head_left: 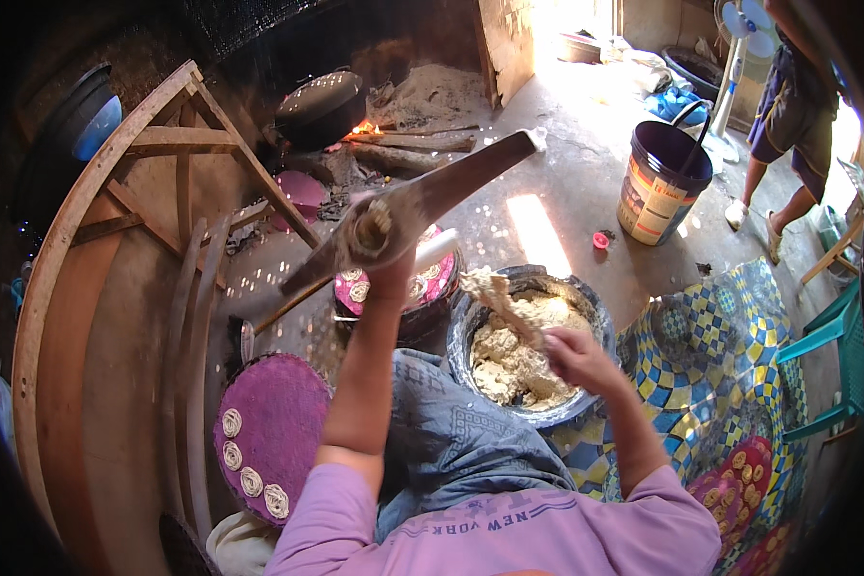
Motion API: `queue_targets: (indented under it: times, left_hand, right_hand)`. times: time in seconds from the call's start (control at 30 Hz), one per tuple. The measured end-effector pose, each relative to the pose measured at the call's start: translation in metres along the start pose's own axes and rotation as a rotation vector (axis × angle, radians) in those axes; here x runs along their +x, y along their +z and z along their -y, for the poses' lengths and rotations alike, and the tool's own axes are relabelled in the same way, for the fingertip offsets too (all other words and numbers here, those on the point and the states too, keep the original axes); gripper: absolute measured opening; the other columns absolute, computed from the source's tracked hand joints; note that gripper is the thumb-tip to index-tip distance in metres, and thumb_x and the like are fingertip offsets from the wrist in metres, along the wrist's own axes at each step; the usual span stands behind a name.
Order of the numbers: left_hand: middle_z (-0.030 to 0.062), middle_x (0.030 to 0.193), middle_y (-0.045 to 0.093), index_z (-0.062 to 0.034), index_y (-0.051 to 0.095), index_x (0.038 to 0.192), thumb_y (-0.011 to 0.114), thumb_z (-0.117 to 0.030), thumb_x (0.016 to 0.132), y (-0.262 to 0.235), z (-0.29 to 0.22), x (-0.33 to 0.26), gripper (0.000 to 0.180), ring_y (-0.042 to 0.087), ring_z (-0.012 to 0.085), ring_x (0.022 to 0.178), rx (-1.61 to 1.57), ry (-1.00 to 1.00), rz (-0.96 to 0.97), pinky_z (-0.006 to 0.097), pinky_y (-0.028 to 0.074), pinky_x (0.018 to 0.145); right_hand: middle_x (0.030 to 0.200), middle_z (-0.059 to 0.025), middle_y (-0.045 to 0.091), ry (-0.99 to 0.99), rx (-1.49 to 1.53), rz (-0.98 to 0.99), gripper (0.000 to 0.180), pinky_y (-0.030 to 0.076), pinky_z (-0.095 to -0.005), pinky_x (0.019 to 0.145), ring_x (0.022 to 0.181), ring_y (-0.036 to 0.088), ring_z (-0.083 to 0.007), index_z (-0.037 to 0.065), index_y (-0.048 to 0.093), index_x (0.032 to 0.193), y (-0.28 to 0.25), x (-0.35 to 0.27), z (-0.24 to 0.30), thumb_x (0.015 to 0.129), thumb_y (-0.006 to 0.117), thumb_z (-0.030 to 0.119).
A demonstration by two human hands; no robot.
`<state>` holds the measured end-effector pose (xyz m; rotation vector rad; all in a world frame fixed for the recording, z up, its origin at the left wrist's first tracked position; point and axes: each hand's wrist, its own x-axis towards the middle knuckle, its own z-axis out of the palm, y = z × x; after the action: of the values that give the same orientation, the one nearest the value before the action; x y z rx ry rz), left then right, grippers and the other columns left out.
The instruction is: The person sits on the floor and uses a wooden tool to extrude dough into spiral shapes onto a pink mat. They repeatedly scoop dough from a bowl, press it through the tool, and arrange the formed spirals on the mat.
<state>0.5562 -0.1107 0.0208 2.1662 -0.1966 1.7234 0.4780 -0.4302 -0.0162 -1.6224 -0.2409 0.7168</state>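
Note:
My left hand (pixel 391 272) holds up a long wooden dough press (pixel 466 184), its fingers mostly hidden behind it. Pale dough (pixel 374 223) fills the round hole in the press's middle. My right hand (pixel 583 358) is closed round a wooden spatula (pixel 520 319) with dough stuck to its far end. That spatula is above a round pot (pixel 600 312) holding a mass of soft dough (pixel 509 363). Beyond my left forearm, a pink round tray (pixel 350 300) bears dough coils. A purple round tray (pixel 274 408) at my left carries several coils along its edge.
A fire (pixel 365 128) burns under a dark pot (pixel 320 108) at the back. A wooden frame (pixel 115 158) leans at the left. Right of the dough stands a bucket (pixel 658 187), near a standing person (pixel 797 115), a patterned mat (pixel 710 336) and a green chair (pixel 840 336).

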Motion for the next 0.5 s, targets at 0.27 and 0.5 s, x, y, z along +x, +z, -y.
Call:
queue_targets:
  times: [0.27,0.5]
  left_hand:
    - [0.0061,0.072,0.052,-0.0131,0.052,0.073,0.07,-0.029,0.076,-0.032,-0.018,0.053,0.024,0.06,0.0255,0.065,0.06,0.306,0.514,0.036,0.049,0.056]
    - [0.0048,0.072,0.053,-0.0153,0.053,0.072,0.071,-0.035,0.073,-0.015,-0.048,0.035,0.027,0.059,0.0224,0.061,0.013,0.388,0.609,0.035,0.049,0.052]
  right_hand:
    - [0.068,0.0005,0.054,-0.132,-0.294,0.284,0.022,0.036,-0.0232,0.041,0.047,0.046,-0.0057,0.002,0.057,0.101,-0.078,-0.028,0.13,0.1,0.051,0.023]
    - [0.074,-0.0071,0.064,-0.675,-1.546,-0.208,0.021,0.049,-0.0355,0.06,0.064,0.064,-0.0198,0.013,0.062,0.108,-0.024,0.018,0.16,0.089,0.054,0.01]
